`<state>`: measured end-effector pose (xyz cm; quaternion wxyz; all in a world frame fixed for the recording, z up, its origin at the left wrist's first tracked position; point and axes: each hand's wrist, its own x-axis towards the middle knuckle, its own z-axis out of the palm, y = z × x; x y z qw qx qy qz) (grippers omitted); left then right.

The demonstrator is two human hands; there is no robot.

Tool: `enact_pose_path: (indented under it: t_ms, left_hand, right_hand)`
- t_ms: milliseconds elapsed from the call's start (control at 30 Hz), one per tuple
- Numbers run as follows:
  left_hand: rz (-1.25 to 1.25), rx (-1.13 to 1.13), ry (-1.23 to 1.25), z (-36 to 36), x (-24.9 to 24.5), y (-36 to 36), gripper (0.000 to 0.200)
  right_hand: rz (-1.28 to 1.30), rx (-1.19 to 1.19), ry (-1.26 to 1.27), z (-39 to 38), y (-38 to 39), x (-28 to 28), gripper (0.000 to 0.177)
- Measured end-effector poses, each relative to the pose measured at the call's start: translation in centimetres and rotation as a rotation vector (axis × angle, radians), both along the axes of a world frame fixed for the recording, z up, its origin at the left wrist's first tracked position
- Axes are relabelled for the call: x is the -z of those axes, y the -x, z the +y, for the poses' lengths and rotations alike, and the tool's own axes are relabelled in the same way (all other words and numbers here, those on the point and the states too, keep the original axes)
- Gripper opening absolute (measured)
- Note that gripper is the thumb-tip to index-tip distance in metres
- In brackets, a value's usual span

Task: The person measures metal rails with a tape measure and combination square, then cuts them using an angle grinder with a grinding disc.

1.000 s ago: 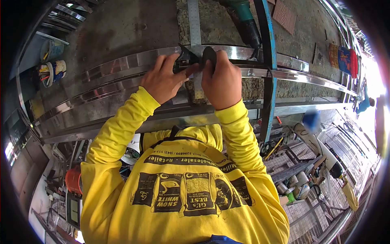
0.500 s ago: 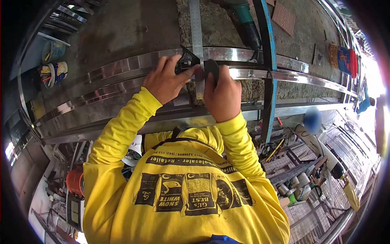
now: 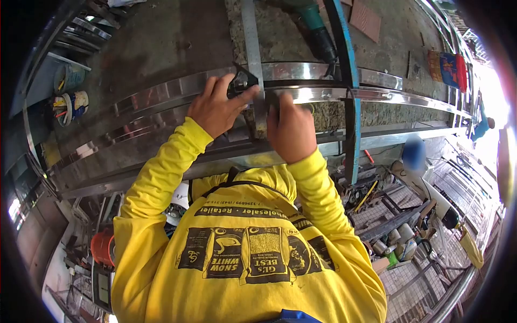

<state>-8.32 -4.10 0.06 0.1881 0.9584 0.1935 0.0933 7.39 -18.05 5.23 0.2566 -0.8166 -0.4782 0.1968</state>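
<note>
My left hand is closed on the black head of a combination square, its thumb and fingers near the blade. The steel blade lies crosswise over a shiny metal tube and reaches away from me. Just right of the blade, my right hand is closed around a small dark tool, mostly hidden by the fingers and smeared by motion. I cannot make out its kind. Both hands are above the tube.
A blue-edged dark metal bar crosses the tubes on the right. Beyond it lies a green and black power tool. A white bucket holding tools stands left, and a red-and-blue container stands right. An orange bucket is below left.
My right hand and the dark tool have moved slightly toward me along the blade. My left hand keeps its grip on the square. The whole view has shifted a little.
</note>
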Motion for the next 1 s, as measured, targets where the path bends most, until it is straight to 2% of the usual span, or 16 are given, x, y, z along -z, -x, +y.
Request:
enact_pose_path:
  t_ms: [33,67,167,200,300,333,433,600,700,767,833,933,1000]
  left_hand:
    - [-0.009,0.001,0.006,-0.1,0.0,0.0,0.053]
    - [-0.020,0.007,0.002,-0.2,0.0,0.0,0.053]
    - [-0.051,-0.007,-0.007,-0.2,0.0,0.0,0.052]
    - [-0.066,-0.013,-0.007,-0.2,0.0,0.1,0.051]
    - [-0.074,-0.036,-0.016,0.0,0.3,0.4,0.050]
    - [-0.070,-0.044,-0.016,0.0,0.5,0.6,0.050]
    - [-0.081,-0.050,-0.009,0.0,0.4,0.5,0.051]
    - [-0.086,-0.042,-0.025,0.0,0.4,0.5,0.053]
    - [-0.091,-0.051,-0.012,-0.1,0.3,0.5,0.054]
    - [-0.091,-0.060,-0.001,-0.2,0.4,0.5,0.054]
    - [-0.094,-0.058,-0.004,-0.2,0.4,0.5,0.055]
    - [-0.085,-0.059,0.000,-0.2,0.3,0.5,0.054]
    - [-0.097,-0.049,-0.043,-0.1,0.5,0.4,0.052]
  right_hand:
    - [0.001,-0.049,0.027,-1.5,-0.1,0.2,0.017]
    - [0.023,-0.028,0.100,-2.8,-0.1,0.2,0.031]
    - [0.046,0.006,0.217,-4.1,-1.0,-1.1,0.051]
    - [0.058,-0.038,0.135,-4.3,-1.4,-1.0,0.068]
    - [0.133,-0.153,0.236,-4.2,-2.5,-2.0,0.079]
    - [0.136,-0.203,0.255,-4.2,-2.9,-1.8,0.091]
    - [0.013,-0.333,0.285,-2.8,-3.8,-1.5,0.097]
    - [-0.226,-0.484,0.182,-1.6,-4.1,1.3,0.091]
    - [-0.206,-0.551,0.454,-3.8,-2.9,-1.1,0.079]
    - [-0.050,-0.615,0.345,-7.6,-3.2,0.7,0.064]
    - [0.144,-0.524,0.266,-8.6,-3.5,1.5,0.052]
    - [0.489,-0.144,0.242,-7.7,-3.8,1.9,0.032]
    - [0.587,-0.060,-0.004,-6.9,-2.9,4.8,0.025]
